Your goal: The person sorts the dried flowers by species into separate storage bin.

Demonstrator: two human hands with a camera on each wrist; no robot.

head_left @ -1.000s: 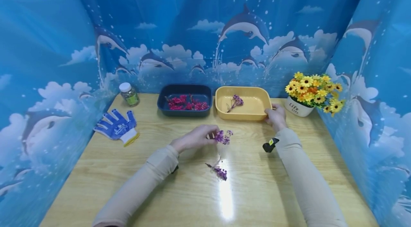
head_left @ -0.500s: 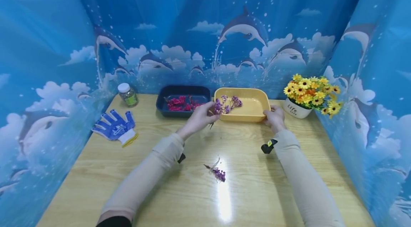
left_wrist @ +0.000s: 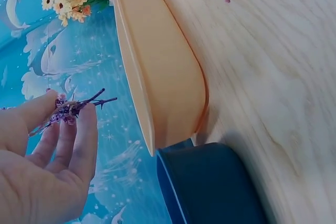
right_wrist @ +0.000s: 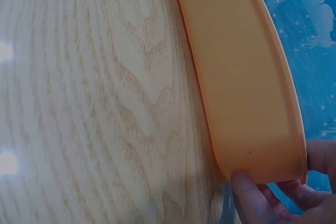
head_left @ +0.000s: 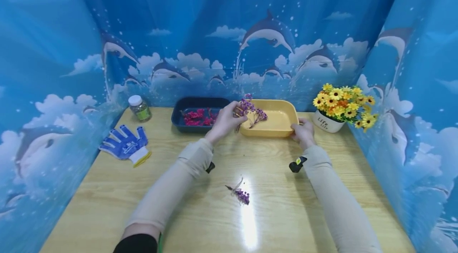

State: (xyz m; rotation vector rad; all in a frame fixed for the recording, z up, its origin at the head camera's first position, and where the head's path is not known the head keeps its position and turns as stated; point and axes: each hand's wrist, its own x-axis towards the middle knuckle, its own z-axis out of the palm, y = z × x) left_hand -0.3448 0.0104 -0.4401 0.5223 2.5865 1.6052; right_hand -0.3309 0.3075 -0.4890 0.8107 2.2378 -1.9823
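My left hand (head_left: 224, 121) pinches a dried purple flower sprig (head_left: 246, 104) between thumb and fingertips, above the left end of the yellow tray (head_left: 280, 119). In the left wrist view the sprig's dark stems (left_wrist: 94, 98) stick out past the fingertips. Another purple sprig (head_left: 260, 116) lies in that tray, towards its left side. My right hand (head_left: 304, 131) grips the tray's right front corner; the right wrist view shows fingers (right_wrist: 249, 195) against its outer wall. A third purple sprig (head_left: 240, 194) lies on the table in front of the tray.
A dark blue tray (head_left: 179, 125) with pink-red flower sprigs (head_left: 195, 117) stands left of the yellow one. Further left are a white-capped jar (head_left: 140, 109) and a blue glove (head_left: 128, 143). A pot of yellow flowers (head_left: 327, 121) stands right, before the dolphin curtain (head_left: 200, 18).
My left hand has carried the purple sprig from over the table, forward and up to the yellow tray's left end. The right hand has kept its grip on the tray's corner.
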